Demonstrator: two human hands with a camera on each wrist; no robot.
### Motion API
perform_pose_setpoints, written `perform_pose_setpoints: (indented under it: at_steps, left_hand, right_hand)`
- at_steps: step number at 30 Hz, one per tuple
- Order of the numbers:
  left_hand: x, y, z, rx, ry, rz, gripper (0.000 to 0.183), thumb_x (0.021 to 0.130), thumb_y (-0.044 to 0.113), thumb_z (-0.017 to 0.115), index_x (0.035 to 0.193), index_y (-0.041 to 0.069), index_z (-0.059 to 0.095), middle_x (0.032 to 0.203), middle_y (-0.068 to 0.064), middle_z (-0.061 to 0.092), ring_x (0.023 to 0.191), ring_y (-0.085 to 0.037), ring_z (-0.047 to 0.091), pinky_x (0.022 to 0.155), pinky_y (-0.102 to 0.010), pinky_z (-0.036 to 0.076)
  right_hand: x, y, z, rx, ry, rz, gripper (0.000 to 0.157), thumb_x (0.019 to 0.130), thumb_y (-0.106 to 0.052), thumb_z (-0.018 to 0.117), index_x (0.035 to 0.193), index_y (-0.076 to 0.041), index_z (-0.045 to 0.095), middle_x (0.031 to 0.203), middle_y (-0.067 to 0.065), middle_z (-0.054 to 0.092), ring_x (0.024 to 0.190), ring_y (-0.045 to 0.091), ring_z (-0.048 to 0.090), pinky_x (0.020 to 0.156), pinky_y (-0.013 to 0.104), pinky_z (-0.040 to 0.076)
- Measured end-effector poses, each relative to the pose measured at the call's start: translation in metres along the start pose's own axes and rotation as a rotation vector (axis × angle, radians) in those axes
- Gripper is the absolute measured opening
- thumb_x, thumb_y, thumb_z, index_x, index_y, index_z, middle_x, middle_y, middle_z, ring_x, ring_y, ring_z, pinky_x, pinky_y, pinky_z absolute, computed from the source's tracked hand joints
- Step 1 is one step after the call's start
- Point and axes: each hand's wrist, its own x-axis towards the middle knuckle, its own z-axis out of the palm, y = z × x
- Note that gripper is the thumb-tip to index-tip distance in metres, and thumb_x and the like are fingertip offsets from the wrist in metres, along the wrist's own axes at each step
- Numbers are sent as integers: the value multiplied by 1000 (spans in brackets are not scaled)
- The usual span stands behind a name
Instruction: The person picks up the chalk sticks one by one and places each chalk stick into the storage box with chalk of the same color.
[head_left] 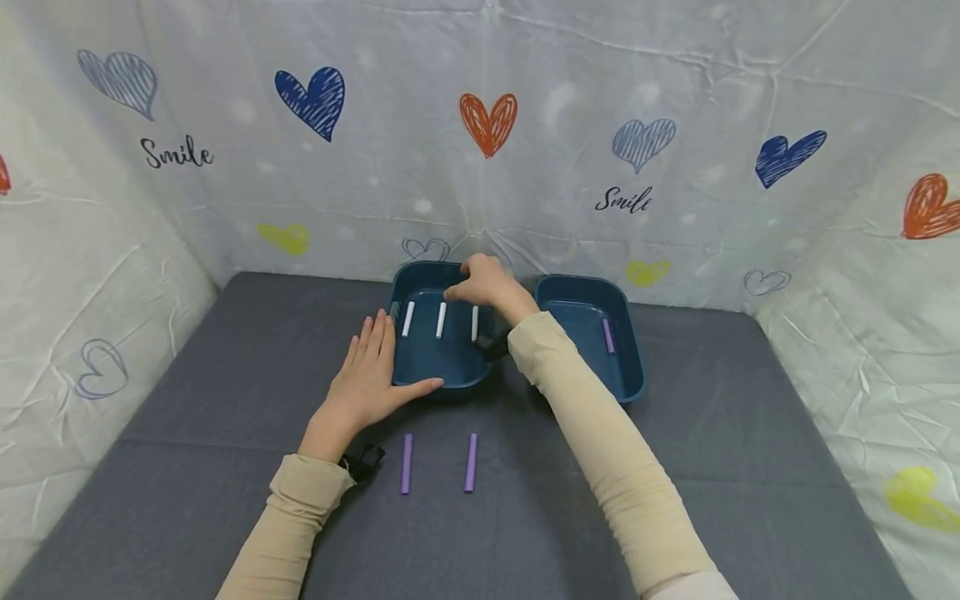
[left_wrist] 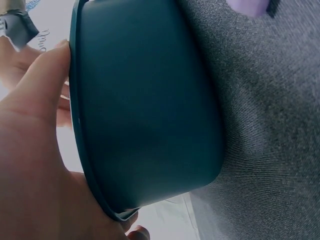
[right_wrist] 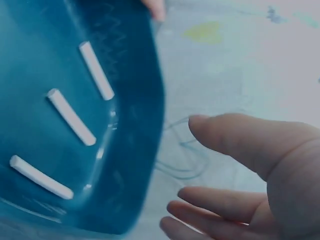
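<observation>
My left hand point(head_left: 365, 377) rests against the left side of a dark blue tray point(head_left: 450, 362), its fingers straight and its thumb stretched along the front rim. In the left wrist view the thumb point(left_wrist: 47, 80) touches the tray's rim. Inside the tray lie a left white chalk stick point(head_left: 408, 319), a middle one point(head_left: 441, 320) and a right one point(head_left: 475, 323). Above the tray's back right part is my right hand point(head_left: 486, 282). The right wrist view shows that hand point(right_wrist: 240, 165) holding nothing, thumb and fingers apart, beside the tray's edge point(right_wrist: 150, 100).
A second blue tray point(head_left: 573, 296) stands to the right with one purple chalk stick point(head_left: 608, 336) in it. Two more lie on the grey cloth in front, a left purple stick point(head_left: 407, 463) and a right one point(head_left: 470, 462). A printed curtain point(head_left: 405, 108) hangs behind.
</observation>
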Motion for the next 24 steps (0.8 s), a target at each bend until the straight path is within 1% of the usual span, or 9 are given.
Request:
perform_pose_setpoints:
  at_steps: [5,11,13,18,21,24]
  left_hand:
    - [-1,1,-1,-3,-12,-3,130,78,87,48,156,-3,-4,164,-19,-12,150,-37,-9,120,-57,2]
    - [-1,1,-3,-14,-13,-9,131,77,87,49,156,-4,-3,164,-19,-12,150,-37,-9,120,-56,1]
    - [0,0,-3,-11,-12,-6,131,77,87,49,156,-4,-3,164,-19,-11,150,-37,-9,120,-57,2]
    - [0,0,-2,-8,-9,-6,131,77,86,50,156,-4,-3,164,-19,-11,150,-37,-8,120,-56,1]
    - [0,1,-3,-11,-11,-7,131,77,86,51,156,-4,-3,164,-19,-11,150,-37,-8,120,-56,1]
    - [0,1,-3,-8,-7,-5,131,78,85,52,156,-4,-2,164,-20,-8,150,-38,-7,120,-56,2]
  right_hand:
    - [-14,0,-9,-27,78,-69,61,96,-34,66,145,-3,49,146,14,48,132,30,45,105,43,44]
    - [-37,4,-19,-88,204,-167,58,97,-32,64,147,-6,47,155,11,39,142,27,36,114,44,35]
    - [-45,7,-20,-100,238,-206,56,99,-32,62,147,-8,48,156,9,38,143,26,35,115,43,33]
    - [-64,18,-22,-85,301,-297,51,102,-28,57,148,-8,47,157,9,37,145,24,32,117,41,29]
    - [-74,26,-22,-70,353,-329,50,102,-25,58,147,-6,48,156,10,38,145,24,33,120,41,24]
    - [-85,33,-22,-67,403,-342,50,101,-24,59,146,-4,49,156,11,38,144,25,33,121,38,18]
